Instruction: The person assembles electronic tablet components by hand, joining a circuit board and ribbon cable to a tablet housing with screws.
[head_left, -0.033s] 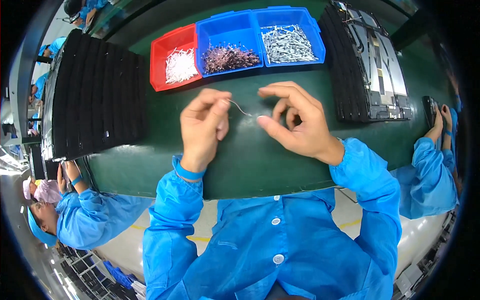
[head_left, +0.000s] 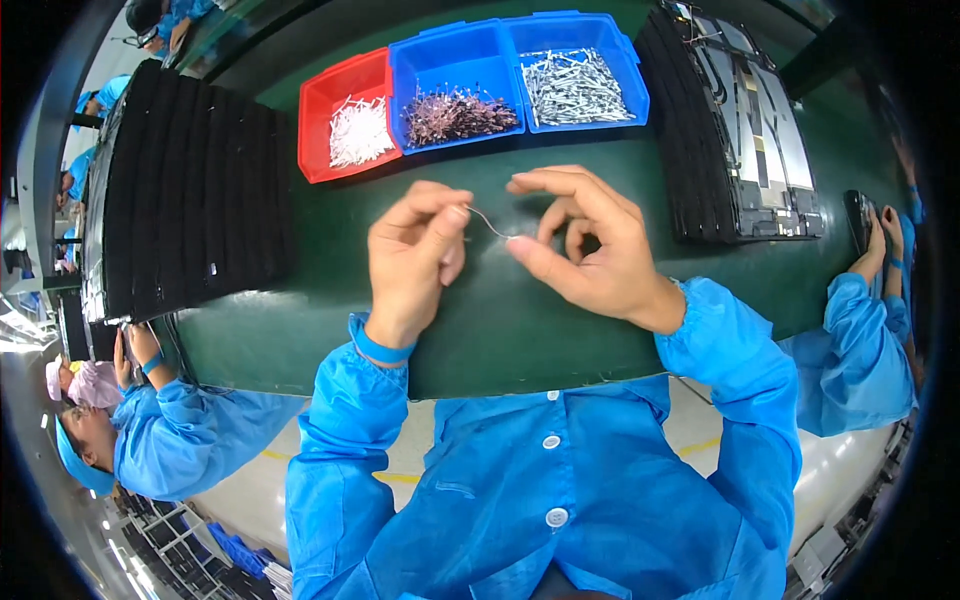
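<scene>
Seen from above, a person in a bright blue button-up work coat holds a thin, curved silver wire [head_left: 488,224] between both hands, just above a dark green workbench [head_left: 500,330]. The left hand [head_left: 412,262] has its thumb and forefinger closed in a tight pinch on the wire's left end, the other fingers curled underneath. The right hand [head_left: 585,248] pinches the wire's right end between thumb tip and forefinger, the remaining fingers bent loosely into the palm. The wire bridges the small gap between the two hands. Beyond the hands sit three shallow plastic trays side by side: a red tray of small white pieces [head_left: 345,130], a blue tray of tangled brownish-purple parts [head_left: 455,112], and a blue tray of silvery metal pins [head_left: 575,85]. A stack of black ribbed trays [head_left: 190,190] lies to the left, and another stack with metal panels [head_left: 745,130] to the right. Co-workers in blue sleeves sit at either side. Handling so fine a wire well likely calls for light, even fingertip pressure and keeping the hands close together.
</scene>
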